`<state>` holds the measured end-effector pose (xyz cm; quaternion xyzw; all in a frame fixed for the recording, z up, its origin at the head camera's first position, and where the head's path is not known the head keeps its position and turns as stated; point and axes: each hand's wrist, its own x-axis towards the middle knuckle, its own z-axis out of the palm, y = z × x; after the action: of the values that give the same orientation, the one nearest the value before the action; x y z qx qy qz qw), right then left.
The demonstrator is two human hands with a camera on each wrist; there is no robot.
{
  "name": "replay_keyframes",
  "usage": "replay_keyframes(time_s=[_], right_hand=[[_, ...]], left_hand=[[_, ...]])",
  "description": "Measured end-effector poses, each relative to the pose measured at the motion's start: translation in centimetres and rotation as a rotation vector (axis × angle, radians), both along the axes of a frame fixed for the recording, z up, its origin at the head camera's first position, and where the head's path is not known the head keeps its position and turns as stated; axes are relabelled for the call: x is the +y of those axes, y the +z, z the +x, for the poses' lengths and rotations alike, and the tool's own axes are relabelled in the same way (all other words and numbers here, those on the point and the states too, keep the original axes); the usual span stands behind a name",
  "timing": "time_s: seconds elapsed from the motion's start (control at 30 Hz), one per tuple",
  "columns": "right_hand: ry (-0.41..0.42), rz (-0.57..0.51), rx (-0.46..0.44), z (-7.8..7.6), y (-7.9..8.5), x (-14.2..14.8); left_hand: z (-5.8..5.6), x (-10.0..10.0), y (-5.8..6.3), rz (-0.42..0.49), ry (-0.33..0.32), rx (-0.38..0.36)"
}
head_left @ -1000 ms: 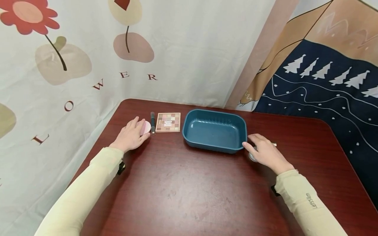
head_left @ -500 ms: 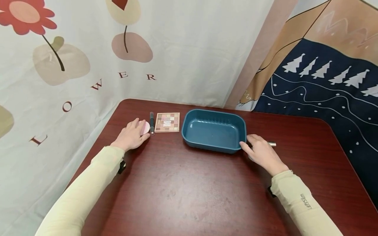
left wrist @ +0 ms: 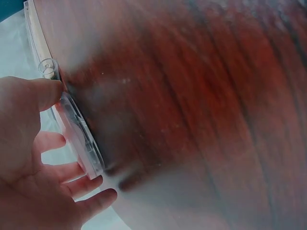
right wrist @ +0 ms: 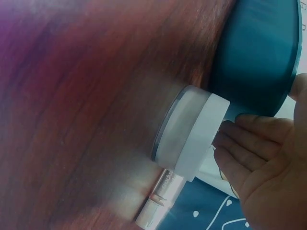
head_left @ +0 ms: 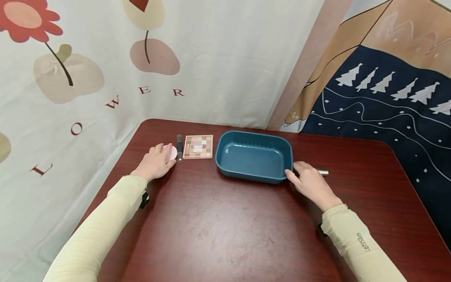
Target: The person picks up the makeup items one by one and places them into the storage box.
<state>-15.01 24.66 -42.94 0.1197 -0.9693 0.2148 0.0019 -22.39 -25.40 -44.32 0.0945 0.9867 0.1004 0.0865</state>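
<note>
My left hand (head_left: 153, 162) rests over a round pink compact (head_left: 172, 153) at the table's left, fingers loosely spread across its lid. In the left wrist view, the thumb is at one end of the compact (left wrist: 76, 134) and the fingertips lie along the other. My right hand (head_left: 311, 184) has its thumb at the right rim of a blue plastic basin (head_left: 246, 176). Under its relaxed fingers, in the right wrist view, stands a round jar with a white lid (right wrist: 204, 136). The head view hides the jar behind the hand.
Between compact and basin lie a slim dark tube (head_left: 179, 149) and an eyeshadow palette (head_left: 198, 147). A small metallic tube (head_left: 322, 172) lies right of the right hand. The brown table (head_left: 218, 231) has a printed curtain (head_left: 225, 62) behind it.
My right hand has shifted slightly left, its thumb now at the basin's rim, and covers the jar. My left hand has stayed at the compact. The view has drifted slightly.
</note>
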Motion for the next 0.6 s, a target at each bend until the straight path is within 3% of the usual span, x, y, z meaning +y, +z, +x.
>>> replay_keyframes(time_s=[0.6], right_hand=[[-0.017,-0.039,0.001,0.15,0.09,-0.33]], left_hand=[[-0.2,-0.65,-0.69,0.063,-0.005,0.086]])
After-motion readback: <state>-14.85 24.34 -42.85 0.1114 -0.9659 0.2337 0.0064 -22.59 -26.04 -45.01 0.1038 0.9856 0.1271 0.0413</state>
